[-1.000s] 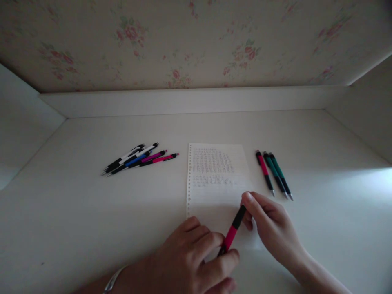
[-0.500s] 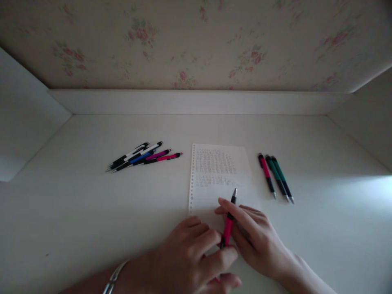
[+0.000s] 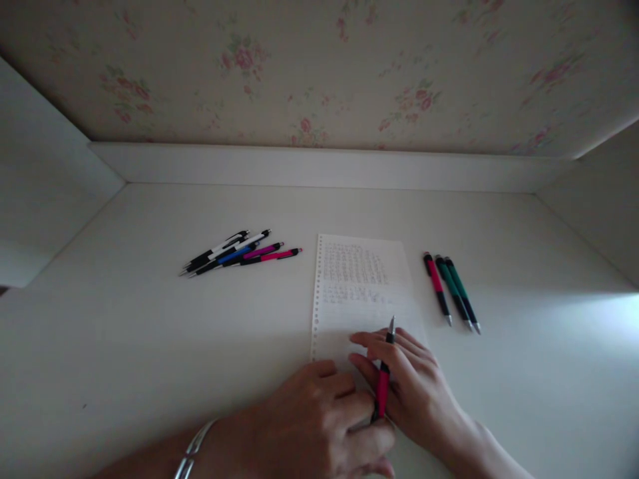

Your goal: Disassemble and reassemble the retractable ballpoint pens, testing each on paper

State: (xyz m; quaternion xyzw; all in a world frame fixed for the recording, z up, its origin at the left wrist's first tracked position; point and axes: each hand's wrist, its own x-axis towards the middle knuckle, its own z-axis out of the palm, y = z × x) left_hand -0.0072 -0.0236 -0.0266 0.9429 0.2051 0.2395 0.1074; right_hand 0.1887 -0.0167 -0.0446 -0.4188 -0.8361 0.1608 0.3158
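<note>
A red pen (image 3: 382,389) with a black grip stands at a slant between my two hands, its silver tip pointing up and away. My left hand (image 3: 327,419) has its fingers closed on the lower end of this pen. The pen crosses the index finger side of my right hand (image 3: 414,379), whose fingers are apart, reaching left over the paper. Beneath and beyond the hands lies a sheet of lined paper (image 3: 367,313) with punched holes along its left edge and handwriting on its upper half.
Several pens lie overlapping left of the paper, among them a blue pen (image 3: 229,256) and a purple pen (image 3: 262,251). Right of it are another red pen (image 3: 436,279) and two green pens (image 3: 462,283). A white ledge (image 3: 319,168) borders the desk's back.
The held pen has shifted slightly right and towards me. My right thumb and index finger have changed position around it. The whole view has moved a little.
</note>
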